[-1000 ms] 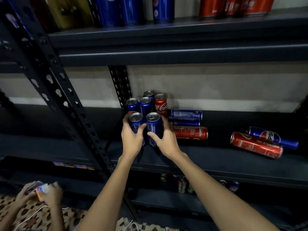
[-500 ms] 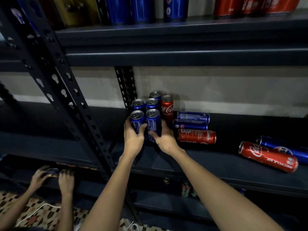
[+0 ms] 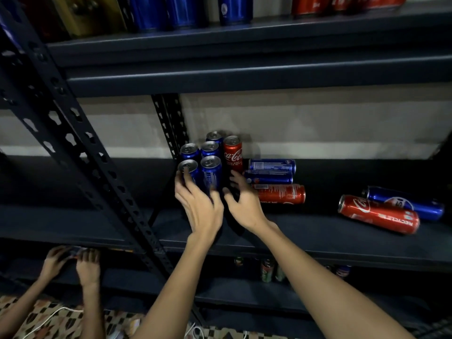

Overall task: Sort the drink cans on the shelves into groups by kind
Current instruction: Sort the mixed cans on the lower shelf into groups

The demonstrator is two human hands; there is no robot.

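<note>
Dark perforated steel racking spans the frame. Pale plastered wall behind, 12 o'clock. Patterned floor covering at 7 o'clock. Lighting dim.

Dark metal rack w/ perforated upright slanting across left, second upright at back by pale wall. Gold box top shelf, far left. Bottom left: another person's two hands close together at lower shelf edge, item under them too dark to ID. Patterned floor mat below, white cable lying across it.
</note>
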